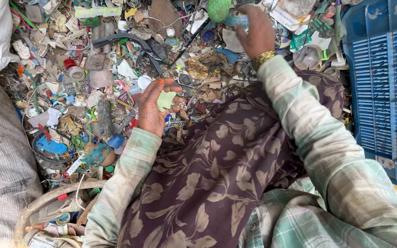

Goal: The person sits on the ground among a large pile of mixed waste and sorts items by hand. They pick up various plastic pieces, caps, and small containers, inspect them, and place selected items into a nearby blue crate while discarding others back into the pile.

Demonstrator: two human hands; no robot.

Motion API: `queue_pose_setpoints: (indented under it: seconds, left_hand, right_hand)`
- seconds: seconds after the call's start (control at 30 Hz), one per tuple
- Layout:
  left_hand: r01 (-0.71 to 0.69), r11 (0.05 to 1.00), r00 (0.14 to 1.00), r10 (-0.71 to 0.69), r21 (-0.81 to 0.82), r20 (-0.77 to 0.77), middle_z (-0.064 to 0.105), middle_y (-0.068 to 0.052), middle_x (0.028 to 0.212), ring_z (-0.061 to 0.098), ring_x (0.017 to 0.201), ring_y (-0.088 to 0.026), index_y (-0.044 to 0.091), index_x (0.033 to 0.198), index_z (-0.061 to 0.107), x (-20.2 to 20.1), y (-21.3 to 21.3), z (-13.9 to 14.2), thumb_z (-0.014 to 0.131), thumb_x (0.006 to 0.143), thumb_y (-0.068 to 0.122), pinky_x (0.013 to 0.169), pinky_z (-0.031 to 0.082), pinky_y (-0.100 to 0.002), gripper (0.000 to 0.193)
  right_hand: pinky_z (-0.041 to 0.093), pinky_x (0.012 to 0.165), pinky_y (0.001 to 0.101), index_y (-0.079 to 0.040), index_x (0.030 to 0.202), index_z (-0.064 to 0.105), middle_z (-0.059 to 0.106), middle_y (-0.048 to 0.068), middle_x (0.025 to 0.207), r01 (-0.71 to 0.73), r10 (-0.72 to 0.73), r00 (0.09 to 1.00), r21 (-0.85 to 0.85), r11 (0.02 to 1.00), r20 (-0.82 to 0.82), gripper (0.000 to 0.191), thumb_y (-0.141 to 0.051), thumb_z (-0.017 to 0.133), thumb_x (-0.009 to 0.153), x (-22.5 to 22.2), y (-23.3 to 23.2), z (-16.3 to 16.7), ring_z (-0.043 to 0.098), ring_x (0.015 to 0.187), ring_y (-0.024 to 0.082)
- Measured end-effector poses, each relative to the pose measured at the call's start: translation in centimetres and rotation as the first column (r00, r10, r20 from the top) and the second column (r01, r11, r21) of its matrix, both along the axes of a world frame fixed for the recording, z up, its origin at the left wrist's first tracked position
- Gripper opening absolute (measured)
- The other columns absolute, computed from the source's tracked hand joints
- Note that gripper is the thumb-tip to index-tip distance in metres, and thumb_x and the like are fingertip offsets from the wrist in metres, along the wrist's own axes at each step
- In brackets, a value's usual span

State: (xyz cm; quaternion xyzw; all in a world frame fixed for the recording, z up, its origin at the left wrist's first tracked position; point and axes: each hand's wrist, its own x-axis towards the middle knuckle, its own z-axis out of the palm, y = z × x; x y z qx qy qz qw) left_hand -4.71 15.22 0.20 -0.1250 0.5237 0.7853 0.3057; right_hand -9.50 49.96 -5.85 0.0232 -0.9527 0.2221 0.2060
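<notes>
Left hand (155, 108) pinched pale green scrap (165, 100); right hand (253, 30), at one o'clock, closed on blue-green piece (235, 20). Best: separate colours, firm pinch.

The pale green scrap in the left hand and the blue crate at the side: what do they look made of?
Pale green scrap in the left hand: probably thin plastic; flat, matte, ragged-edged. Blue crate: moulded rigid plastic; slatted grid walls, scuffed, dusty.
</notes>
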Motion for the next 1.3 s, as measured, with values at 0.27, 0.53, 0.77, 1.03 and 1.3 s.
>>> queue_pose_setpoints:
  seconds: [0.27, 0.53, 0.77, 1.03, 1.3]
  left_hand:
    - [-0.055, 0.998, 0.998, 0.055, -0.029, 0.003, 0.072, -0.010, 0.115, 0.075, 0.099, -0.024, 0.007, 0.128, 0.063, -0.4, 0.5, 1.0, 0.062, 0.100, 0.038, 0.075, 0.063, -0.035, 0.042]
    - [-0.061, 0.998, 0.998, 0.062, 0.018, -0.034, 0.072, -0.012, 0.119, 0.074, 0.103, -0.023, 0.008, 0.133, 0.061, -0.3, 0.9, 0.0, 0.067, 0.099, 0.033, 0.079, 0.062, -0.036, 0.043]
    - [-0.048, 0.999, 0.998, 0.048, -0.010, -0.043, 0.070, -0.011, 0.123, 0.073, 0.106, -0.022, 0.008, 0.134, 0.061, -0.2, 0.1, -0.2, 0.069, 0.099, 0.035, 0.083, 0.062, -0.037, 0.045]
    - [0.024, 1.000, 0.997, -0.025, -0.005, -0.070, 0.069, -0.006, 0.126, 0.072, 0.108, -0.019, 0.015, 0.134, 0.057, 0.0, 1.4, -1.1, 0.071, 0.094, 0.036, 0.085, 0.064, -0.035, 0.048]
    - [0.159, 0.986, 0.987, -0.160, 0.044, 0.019, 0.068, -0.008, 0.114, 0.072, 0.095, -0.019, 0.008, 0.130, 0.064, 1.0, 1.7, -2.7, 0.069, 0.100, 0.028, 0.075, 0.062, -0.032, 0.037]
  right_hand:
    - [0.049, 0.087, 0.0458, -0.016, 0.113, 0.068, 0.064, 0.007, 0.106, 0.070, -0.098, 0.982, 0.172, 0.983, 0.160, 0.020, -0.021, 0.077, 0.096, 0.9, -2.2, -3.8, 0.061, 0.103, 0.030]
    - [0.049, 0.082, 0.0480, -0.006, 0.119, 0.066, 0.061, 0.014, 0.110, 0.001, -0.030, 0.986, 0.177, 0.984, 0.166, 0.047, -0.021, 0.081, 0.078, 2.7, -5.6, -3.7, 0.057, 0.104, 0.035]
    - [0.052, 0.082, 0.0426, -0.008, 0.111, 0.067, 0.064, 0.011, 0.105, 0.092, -0.029, 0.900, -0.123, 0.988, 0.434, 0.040, -0.028, 0.088, 0.083, 1.9, -3.7, -7.4, 0.063, 0.095, 0.029]
    - [0.056, 0.079, 0.0322, -0.004, 0.109, 0.067, 0.071, 0.005, 0.096, -0.038, 0.375, 0.871, -0.717, 0.696, 0.317, 0.039, -0.034, 0.086, 0.091, 5.7, -9.7, 1.1, 0.066, 0.087, 0.016]
    - [0.056, 0.085, 0.0287, -0.004, 0.115, 0.068, 0.072, 0.004, 0.102, -0.020, 0.533, 0.756, -0.799, 0.601, 0.381, 0.026, -0.027, 0.073, 0.104, 4.6, -5.6, 3.3, 0.069, 0.095, 0.010]
